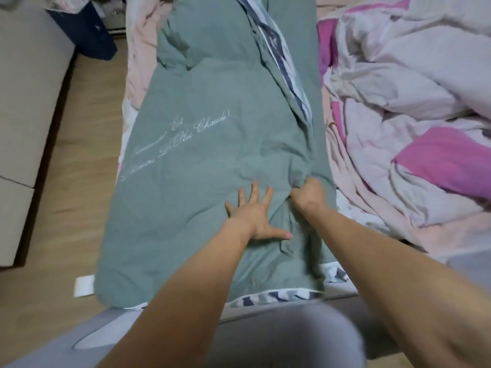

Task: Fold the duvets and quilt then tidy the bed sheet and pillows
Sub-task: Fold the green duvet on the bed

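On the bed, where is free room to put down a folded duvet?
Little room: the long green duvet fills the left, the crumpled pink-and-white quilt the right. Only a narrow strip of pale sheet shows between them.

Both bare arms reach forward and down. Left hand (255, 213) lies flat, palm down, fingers spread wide, thumb stuck out to the right. Right hand (309, 193) just beside it is balled up, fingers curled under, bunching cloth.
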Demonstrator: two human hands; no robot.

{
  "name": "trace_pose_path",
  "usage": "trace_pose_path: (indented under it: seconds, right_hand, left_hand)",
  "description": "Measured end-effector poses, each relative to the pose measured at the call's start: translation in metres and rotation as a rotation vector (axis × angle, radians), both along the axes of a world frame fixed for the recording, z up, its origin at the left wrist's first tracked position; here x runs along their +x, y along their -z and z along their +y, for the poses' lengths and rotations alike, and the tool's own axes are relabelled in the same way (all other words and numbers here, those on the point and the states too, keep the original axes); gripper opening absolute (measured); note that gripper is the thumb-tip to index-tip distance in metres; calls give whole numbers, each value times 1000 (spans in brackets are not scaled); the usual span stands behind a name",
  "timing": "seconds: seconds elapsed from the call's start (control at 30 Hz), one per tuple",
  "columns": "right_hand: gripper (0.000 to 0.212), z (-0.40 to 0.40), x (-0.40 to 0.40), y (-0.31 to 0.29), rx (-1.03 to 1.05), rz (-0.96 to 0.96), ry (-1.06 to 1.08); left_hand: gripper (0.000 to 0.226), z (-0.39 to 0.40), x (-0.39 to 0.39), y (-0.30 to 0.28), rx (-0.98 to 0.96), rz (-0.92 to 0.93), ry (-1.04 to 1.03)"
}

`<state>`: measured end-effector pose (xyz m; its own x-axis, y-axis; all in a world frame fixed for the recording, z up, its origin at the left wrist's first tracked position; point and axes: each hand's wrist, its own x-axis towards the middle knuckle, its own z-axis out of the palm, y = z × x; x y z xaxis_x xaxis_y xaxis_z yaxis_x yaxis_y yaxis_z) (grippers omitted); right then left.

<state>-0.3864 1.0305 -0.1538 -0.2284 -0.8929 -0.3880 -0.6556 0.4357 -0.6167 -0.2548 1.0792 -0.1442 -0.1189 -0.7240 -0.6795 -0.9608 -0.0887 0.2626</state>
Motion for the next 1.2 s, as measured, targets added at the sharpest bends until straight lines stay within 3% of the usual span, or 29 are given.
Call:
trace_pose_path:
  seconds: [0.13,0.2,0.27,0.3,0.33,0.4,0.47,0.5,0.53,0.67,0.8,0.97,1.2]
  right_hand:
    - [27,-11,-49,-49,-230,136,184]
    - [28,0,-90,-46,-116,238,165]
    - [44,19,-106,-33,141,328,5]
    - [61,28,-106,-26,172,396,-81]
    - [75,35,-101,-20,98,467,-189]
    - [76,47,-92,-5,-24,527,-479]
    - [69,58,-78,8,341,458,-698]
    - [67,62,-71,9,594,449,-732]
    - [64,60,-64,5,720,459,-745]
    - [40,18,-7,-61,462,534,-852]
    - [32,-18,102,-146,154,507,-934]
    - [34,-3,273,-215,-80,486,-1077]
    - [27,80,494,-231,-88,487,-1194]
  left_hand:
    - [136,-25,-38,-22,-125,21,59]
    - [136,-21,-53,-20,-10,-30,132]
    - [132,-7,-53,-10,124,-140,200]
    - [130,-5,-51,-6,150,-173,197]
    - [128,-5,-43,-5,148,-191,184]
    - [126,-7,-28,-5,130,-224,158]
    - [125,0,-4,-6,225,-298,151]
    - [123,5,7,-7,294,-337,166]
    - [119,8,18,-11,347,-347,179]
    - [65,-5,63,-62,218,-169,46]
    - [58,-4,159,-156,-36,-30,-187]
    - [48,61,310,-243,-172,-115,-280]
    - [43,181,525,-287,-161,-255,-346]
